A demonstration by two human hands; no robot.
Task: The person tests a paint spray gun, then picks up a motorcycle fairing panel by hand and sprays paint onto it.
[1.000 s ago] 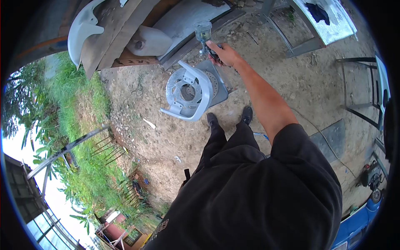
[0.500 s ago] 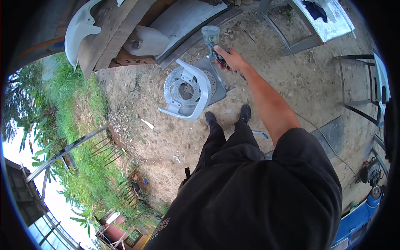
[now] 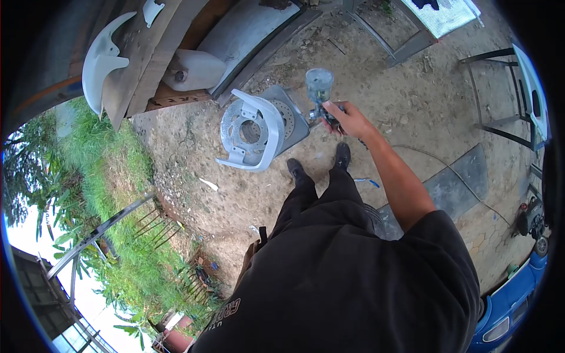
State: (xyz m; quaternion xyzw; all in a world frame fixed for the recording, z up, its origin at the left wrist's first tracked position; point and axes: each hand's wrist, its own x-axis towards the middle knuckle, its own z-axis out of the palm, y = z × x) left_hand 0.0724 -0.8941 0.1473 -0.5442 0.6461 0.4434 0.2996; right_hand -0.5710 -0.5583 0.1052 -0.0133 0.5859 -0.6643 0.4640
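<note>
Spray gun (image 3: 323, 110): in the right hand, just beside the stand in this view and apart from the bracket; its clear cup (image 3: 319, 86) sits at the far end.
Right hand (image 3: 351, 121): fingers curled round the gun, thumb along its near side; arm reaching forward.
Left hand: out of sight, so its state I cannot tell.
Bracket (image 3: 276, 133): pale grey and curved, its two ends pointing left, set over a slotted disc (image 3: 227, 128).
Stand (image 3: 302, 125): grey, under the discs, ahead of the shoes (image 3: 342, 156).
Ground (image 3: 194, 138): bare dirt, with a white scrap (image 3: 208, 185) to the left and a blue strip (image 3: 368, 183) near the feet.
Hose (image 3: 446, 165): trailing across a grey sheet (image 3: 474, 170) on the right.
Bench (image 3: 450, 25): upper right, dark cloth (image 3: 425, 3) on top.
Fender (image 3: 101, 66): white, upper left, beside cardboard (image 3: 141, 62).
</note>
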